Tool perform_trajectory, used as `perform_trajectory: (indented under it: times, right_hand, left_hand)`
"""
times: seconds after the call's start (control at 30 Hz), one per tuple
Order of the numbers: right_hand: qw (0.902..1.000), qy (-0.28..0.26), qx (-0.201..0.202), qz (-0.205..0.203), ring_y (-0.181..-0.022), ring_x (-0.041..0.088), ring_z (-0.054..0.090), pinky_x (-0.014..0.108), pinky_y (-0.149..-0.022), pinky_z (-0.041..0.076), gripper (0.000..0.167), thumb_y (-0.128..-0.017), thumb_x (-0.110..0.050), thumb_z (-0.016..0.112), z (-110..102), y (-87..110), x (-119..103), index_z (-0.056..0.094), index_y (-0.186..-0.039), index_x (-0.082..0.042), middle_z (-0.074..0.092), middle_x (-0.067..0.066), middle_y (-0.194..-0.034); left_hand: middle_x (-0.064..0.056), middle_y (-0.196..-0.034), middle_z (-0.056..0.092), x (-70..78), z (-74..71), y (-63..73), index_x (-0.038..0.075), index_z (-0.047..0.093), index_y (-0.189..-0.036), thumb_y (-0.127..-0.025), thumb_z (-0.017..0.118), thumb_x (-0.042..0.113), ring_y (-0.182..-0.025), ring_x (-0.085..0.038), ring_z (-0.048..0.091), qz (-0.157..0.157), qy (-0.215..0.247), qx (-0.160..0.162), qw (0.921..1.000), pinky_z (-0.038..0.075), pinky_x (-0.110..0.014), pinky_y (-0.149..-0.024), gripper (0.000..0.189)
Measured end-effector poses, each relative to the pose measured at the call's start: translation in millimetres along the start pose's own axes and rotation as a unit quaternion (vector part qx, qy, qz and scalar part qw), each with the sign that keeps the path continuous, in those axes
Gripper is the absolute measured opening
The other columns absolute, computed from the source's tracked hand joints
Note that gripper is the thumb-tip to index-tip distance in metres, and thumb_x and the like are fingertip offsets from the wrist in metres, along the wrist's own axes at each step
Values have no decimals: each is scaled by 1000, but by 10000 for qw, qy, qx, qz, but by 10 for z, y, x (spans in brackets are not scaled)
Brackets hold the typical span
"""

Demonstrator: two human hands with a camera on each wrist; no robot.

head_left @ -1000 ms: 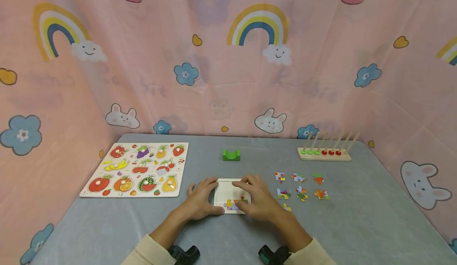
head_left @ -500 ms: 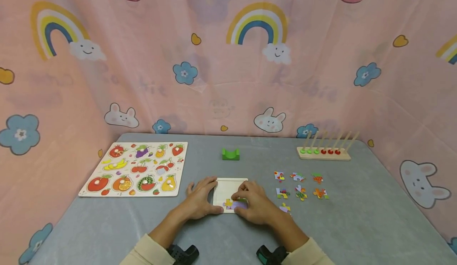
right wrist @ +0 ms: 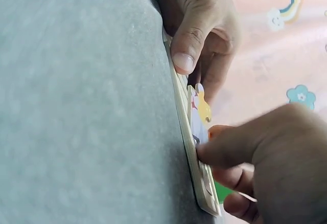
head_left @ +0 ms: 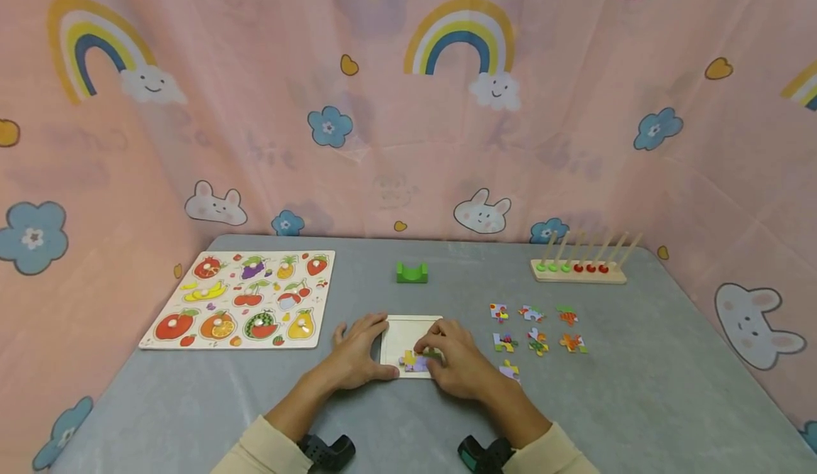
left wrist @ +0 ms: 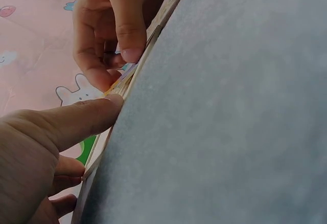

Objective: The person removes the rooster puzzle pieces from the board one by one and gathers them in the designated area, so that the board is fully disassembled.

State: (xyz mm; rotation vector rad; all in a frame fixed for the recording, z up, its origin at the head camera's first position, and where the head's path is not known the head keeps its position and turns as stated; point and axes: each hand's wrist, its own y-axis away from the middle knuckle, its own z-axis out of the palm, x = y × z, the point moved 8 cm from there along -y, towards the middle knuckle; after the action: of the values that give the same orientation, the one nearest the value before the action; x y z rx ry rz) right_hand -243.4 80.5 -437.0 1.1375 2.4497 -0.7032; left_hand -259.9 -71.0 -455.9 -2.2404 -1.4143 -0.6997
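Observation:
A shallow wooden puzzle tray point(head_left: 397, 332) lies on the table between the hands. My left hand point(head_left: 356, 357) grips its left side, thumb at the near corner and fingers along the far part. Bent over the near right corner, my right hand point(head_left: 458, 360) pinches a jigsaw piece point(right wrist: 198, 127) between thumb and fingers. In the right wrist view that purple and yellow piece stands slightly raised from the tray. Yellow and purple jigsaw colours point(head_left: 408, 362) show along the tray's near edge; the right fingers hide part of them.
Several loose jigsaw pieces point(head_left: 537, 342) lie right of the tray. A fruit knob puzzle board point(head_left: 236, 300) sits at the left, a green block point(head_left: 411, 273) behind the tray. At the back right stands a pegged wooden base point(head_left: 577, 273) with green and red beads.
My right hand's extended fingers have drawn in and curled near the tray's near right corner, now pinching a jigsaw piece. The left hand keeps its grip on the tray.

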Motion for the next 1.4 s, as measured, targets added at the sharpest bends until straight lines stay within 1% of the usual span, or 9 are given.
perform_trajectory:
  times: [0.23, 0.43, 0.57, 0.73, 0.93, 1.03, 1.13, 1.27, 1.4]
  right_hand:
    - [9992, 154, -40, -369, -91, 11, 44, 43, -79, 35, 25, -74, -18, 79, -1, -12, -86, 68, -97, -18, 55, -10, -92]
    - [9978, 161, -10, -640, -91, 11, 45, 42, -79, 36, 26, -73, -15, 81, 10, -10, -146, 68, -96, -14, 57, -9, -89]
    - [9978, 174, -65, -642, -92, 12, 45, 41, -80, 37, 27, -74, -15, 81, 23, -13, -152, 67, -97, -13, 57, -8, -90]
    - [9987, 112, -138, -474, -92, 12, 46, 44, -84, 38, 26, -77, -15, 80, -29, -10, -144, 68, -99, -12, 56, -8, -91]
    - [9996, -203, -70, -188, -94, 11, 48, 43, -85, 38, 25, -78, -14, 78, -226, 46, -132, 67, -101, -15, 54, -11, -92]
    - [9996, -242, 32, -148, -95, 11, 48, 43, -85, 39, 27, -78, -13, 78, -346, 92, -137, 67, -103, -15, 55, -12, -93]
    - [9990, -276, 270, -223, -95, 11, 50, 42, -83, 40, 29, -76, -10, 80, -495, 148, -141, 68, -102, -15, 58, -10, -95]
    - [9964, -419, 639, -372, -91, 10, 52, 37, -79, 44, 34, -72, -4, 83, -699, 241, -137, 68, -102, -12, 61, -8, -95]
    - [9941, -406, 914, -413, -87, 10, 53, 35, -76, 45, 37, -71, -2, 84, -866, 347, -132, 68, -102, -14, 60, -11, -94]
  left_hand:
    - [-10, -146, 40, -5, -17, 5, 0, 51, -137, -73, 85, 34, -135, -31, 32, 44, 41, 59, 10000, 4, -64, -102, 80]
    - [-11, -147, 40, -18, -16, 17, 0, 50, -137, -72, 85, 33, -137, -32, 29, 19, 33, 55, 10000, 3, -63, -102, 80]
    - [-11, -147, 40, -21, -17, 21, -1, 51, -137, -72, 85, 33, -137, -32, 29, 4, 29, 49, 10000, 3, -64, -102, 80]
    - [-11, -147, 40, -13, -8, 21, -1, 50, -137, -72, 84, 34, -137, -31, 30, 23, 5, 25, 10000, 3, -64, -102, 80]
    - [-10, -147, 39, -13, 12, 15, 0, 50, -138, -73, 84, 34, -137, -31, 29, -48, -12, -40, 10000, 3, -63, -103, 81]
    - [-9, -147, 39, -12, 17, 8, 0, 50, -138, -73, 84, 34, -137, -30, 29, -60, 5, -36, 10000, 2, -63, -103, 81]
    - [-10, -147, 39, -6, 15, 4, 0, 49, -138, -73, 84, 34, -137, -30, 29, -52, 29, -32, 10000, 2, -64, -103, 81]
    - [-10, -147, 39, 0, 12, 5, 0, 49, -138, -73, 85, 33, -137, -31, 29, -26, 51, -26, 10000, 2, -63, -102, 81]
    - [-11, -147, 39, -1, 18, 5, 0, 49, -138, -73, 85, 33, -137, -31, 29, 6, 37, -37, 10000, 2, -64, -102, 81]
